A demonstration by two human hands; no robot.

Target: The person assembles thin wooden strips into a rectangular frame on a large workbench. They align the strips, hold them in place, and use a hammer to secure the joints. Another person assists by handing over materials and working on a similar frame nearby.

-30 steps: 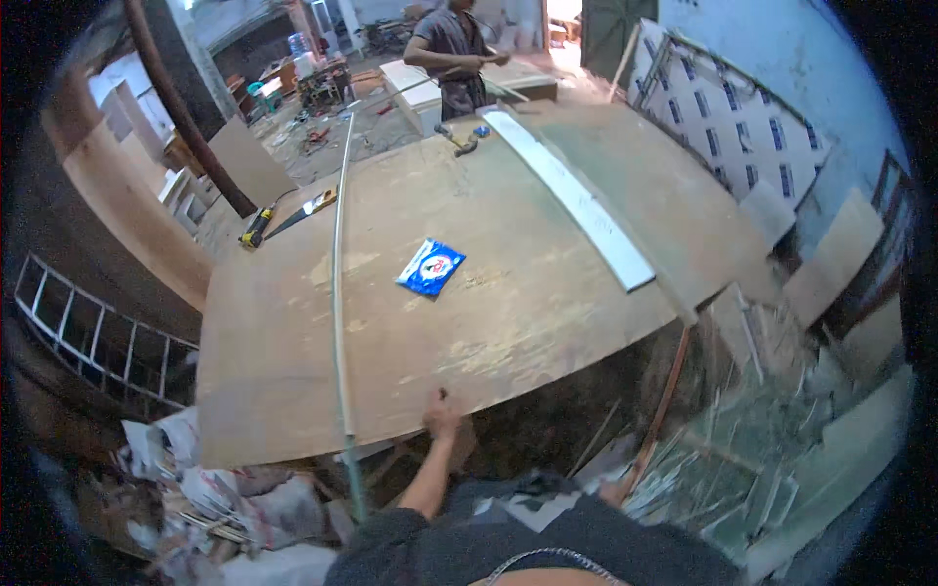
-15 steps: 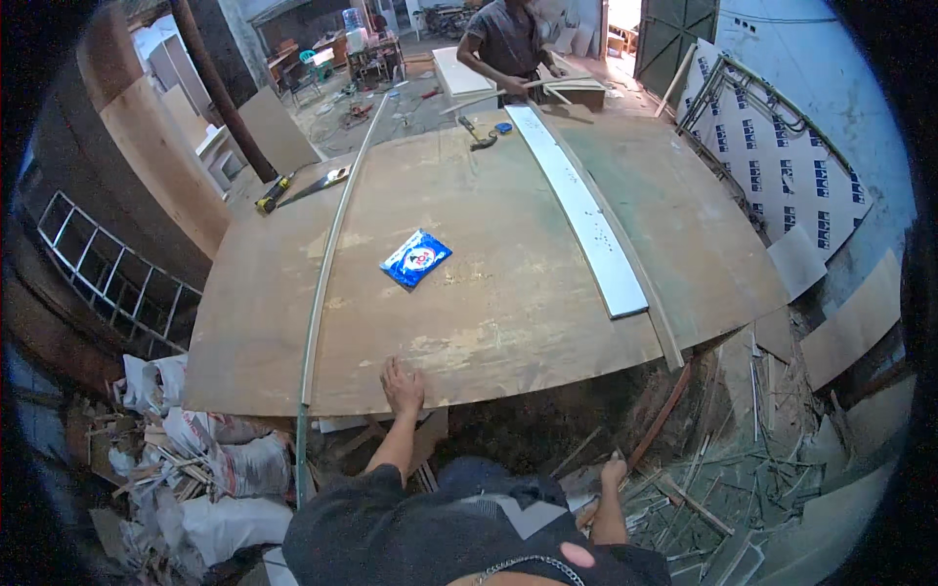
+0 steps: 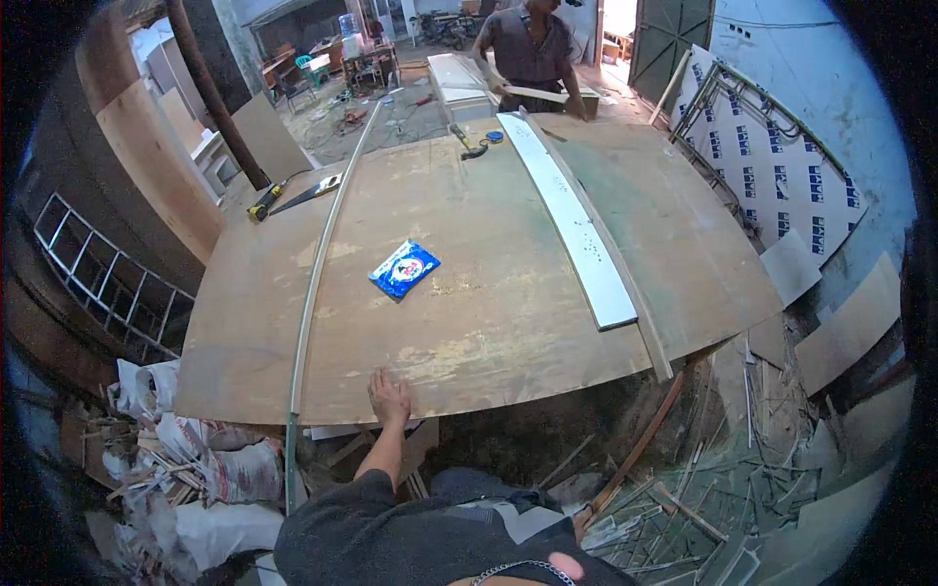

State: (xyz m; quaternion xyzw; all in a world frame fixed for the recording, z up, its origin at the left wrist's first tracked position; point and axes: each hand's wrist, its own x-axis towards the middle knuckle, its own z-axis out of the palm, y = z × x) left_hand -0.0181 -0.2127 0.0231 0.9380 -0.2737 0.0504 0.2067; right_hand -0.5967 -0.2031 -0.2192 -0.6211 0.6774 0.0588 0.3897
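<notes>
My left hand [image 3: 391, 397] lies palm down on the near edge of a large plywood sheet [image 3: 459, 215], fingers stretched out and holding nothing. No part of my right hand shows. A blue and white packet [image 3: 405, 270] rests on the board beyond my left hand. To the left of the packet runs a long thin strip [image 3: 327, 239], past the board's near edge. A white panel [image 3: 567, 220] with small dark specks lies at the right, and a narrow wooden strip [image 3: 625, 278] runs along its right side.
At the far edge are a hammer [image 3: 469, 144] and a blue tape measure [image 3: 494, 137]. A handsaw [image 3: 308, 193] and a yellow-black tool [image 3: 265, 203] sit far left. Another person [image 3: 532, 59] holds a wooden piece behind the board. Sacks [image 3: 239, 474] and scrap strips [image 3: 684, 508] cover the floor nearby.
My right hand has dropped out of view. The whole scene has shifted slightly down and left. Across the board, the other person has straightened up and moved the wooden piece.
</notes>
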